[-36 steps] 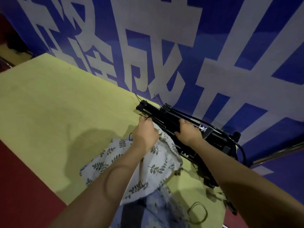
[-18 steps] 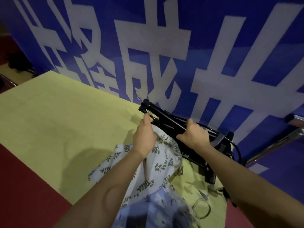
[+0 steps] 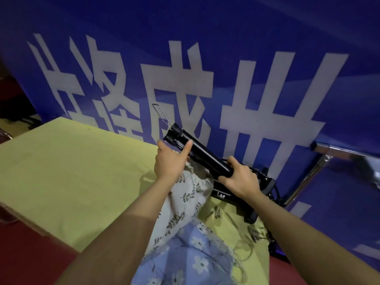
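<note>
1. Black stand (image 3: 205,156) is what I am watching from far away. It is a bunch of dark tubes folded up tight. It sits a little to the 3 o'clock side of the middle of my view.
2. It is tilted. Its top end points to 10 o'clock and is up in the air. Its low end points to 4 o'clock and rests on the yellow table (image 3: 72,171).
3. I see a thin wire loop (image 3: 160,114) poking out of the top end, toward 11 o'clock.
4. My left hand (image 3: 169,163) is by the top end. It is spread wide. The thumb (image 3: 188,148) is straight and lies on a tube. The fingers point up beside the tubes.
5. My right hand (image 3: 240,179) is at 4 o'clock from the left one. Its fingers are curled round the tubes and hold them tight.
6. A white cloth with leaves (image 3: 189,194) lies under the left hand and touches the stand.
7. A blue cloth with flowers (image 3: 191,254) is at 6 o'clock, just below the leaf cloth.
8. Some small screws (image 3: 216,212) lie on the table at 5 o'clock from the leaf cloth, near the stand's low end.
9. A big blue banner (image 3: 226,58) with white signs fills the view at 12 o'clock, behind the table.
10. A shiny metal bar (image 3: 308,177) leans at 3 o'clock, by the banner.
</note>
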`<state>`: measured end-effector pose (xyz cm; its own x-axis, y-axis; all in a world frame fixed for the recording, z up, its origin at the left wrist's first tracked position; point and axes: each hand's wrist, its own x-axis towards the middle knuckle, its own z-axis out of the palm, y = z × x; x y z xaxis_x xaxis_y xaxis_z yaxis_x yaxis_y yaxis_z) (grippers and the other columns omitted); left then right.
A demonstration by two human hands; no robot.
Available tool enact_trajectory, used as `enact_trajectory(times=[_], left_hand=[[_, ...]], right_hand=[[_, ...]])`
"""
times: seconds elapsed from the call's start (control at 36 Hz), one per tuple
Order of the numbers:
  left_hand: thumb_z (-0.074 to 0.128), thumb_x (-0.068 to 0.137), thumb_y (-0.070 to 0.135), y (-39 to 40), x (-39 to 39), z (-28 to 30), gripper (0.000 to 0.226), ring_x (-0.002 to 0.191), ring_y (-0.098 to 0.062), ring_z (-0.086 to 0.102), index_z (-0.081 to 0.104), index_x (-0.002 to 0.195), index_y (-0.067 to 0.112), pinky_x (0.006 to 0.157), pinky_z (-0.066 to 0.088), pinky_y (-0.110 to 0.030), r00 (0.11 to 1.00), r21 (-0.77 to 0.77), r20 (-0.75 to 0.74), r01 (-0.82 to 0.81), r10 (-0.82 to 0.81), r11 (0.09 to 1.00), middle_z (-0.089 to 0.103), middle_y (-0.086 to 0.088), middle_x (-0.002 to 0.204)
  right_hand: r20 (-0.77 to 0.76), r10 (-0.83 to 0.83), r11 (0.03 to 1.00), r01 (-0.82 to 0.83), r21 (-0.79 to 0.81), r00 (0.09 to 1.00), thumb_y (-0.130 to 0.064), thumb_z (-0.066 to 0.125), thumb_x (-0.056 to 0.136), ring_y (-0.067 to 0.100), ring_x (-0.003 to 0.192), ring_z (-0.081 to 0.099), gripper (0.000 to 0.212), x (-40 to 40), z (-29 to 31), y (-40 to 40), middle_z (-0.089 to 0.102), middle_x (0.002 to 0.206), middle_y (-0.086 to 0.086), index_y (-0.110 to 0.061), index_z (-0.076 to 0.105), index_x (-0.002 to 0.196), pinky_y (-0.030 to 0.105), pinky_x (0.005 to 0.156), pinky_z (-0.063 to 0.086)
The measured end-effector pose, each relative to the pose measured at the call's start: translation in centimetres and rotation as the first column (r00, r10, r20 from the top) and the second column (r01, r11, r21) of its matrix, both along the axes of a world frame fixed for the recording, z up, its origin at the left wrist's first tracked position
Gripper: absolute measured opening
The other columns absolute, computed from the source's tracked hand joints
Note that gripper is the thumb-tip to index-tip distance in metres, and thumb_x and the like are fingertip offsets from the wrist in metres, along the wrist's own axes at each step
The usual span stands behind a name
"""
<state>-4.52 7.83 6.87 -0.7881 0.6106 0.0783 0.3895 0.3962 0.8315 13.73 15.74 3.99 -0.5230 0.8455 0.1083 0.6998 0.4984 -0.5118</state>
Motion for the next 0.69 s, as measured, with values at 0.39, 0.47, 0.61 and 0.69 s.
enact_trajectory(times=[0.39,0.47,0.61,0.69], left_hand=[[0.062,0.082,0.054,-0.4,1.7,1.3,0.078,0.102,-0.03,0.06,0.024,0.134,0.009,0.072,0.043,-0.029,1.0,0.24,-0.016,0.007,-0.003,0.971,0.056,-0.017,0.122],[0.064,0.082,0.051,-0.8,1.2,2.0,0.094,0.121,-0.031,0.053,0.004,0.148,0.022,0.084,0.044,-0.03,0.999,0.288,-0.029,0.026,-0.019,0.957,0.049,-0.016,0.139],[0.062,0.081,0.055,-0.6,0.3,1.5,0.065,0.113,-0.026,0.055,0.043,0.126,0.011,0.087,0.049,-0.036,0.996,0.192,-0.072,0.074,-0.061,0.979,0.056,-0.007,0.122],[0.061,0.083,0.053,-0.5,0.6,1.1,0.05,0.094,-0.023,0.06,0.045,0.108,0.013,0.069,0.047,-0.031,0.994,0.185,-0.084,0.089,-0.074,0.979,0.06,-0.004,0.103]], right_hand=[[-0.044,0.12,0.993,-0.121,-0.013,0.992,-0.021,0.065,0.077,0.022,0.08,0.062,0.042,-1.0,2.2,-1.5,0.063,0.093,-0.001,-0.025,0.041,0.111,0.044,0.068,0.056],[0.01,0.124,0.992,-0.125,0.006,0.992,-0.018,0.062,0.077,0.024,0.08,0.061,0.037,-0.9,2.2,-1.4,0.063,0.09,0.0,-0.025,0.04,0.106,0.043,0.069,0.055],[-0.052,0.088,0.993,-0.091,-0.07,0.995,-0.024,0.067,0.074,0.025,0.075,0.061,0.035,-1.3,2.5,-1.4,0.061,0.085,0.001,-0.021,0.042,0.097,0.044,0.067,0.055],[-0.092,0.098,0.985,-0.109,-0.13,0.991,-0.027,0.07,0.071,0.026,0.074,0.062,0.041,-1.8,2.8,-1.5,0.059,0.083,0.0,-0.022,0.039,0.098,0.044,0.066,0.053]])
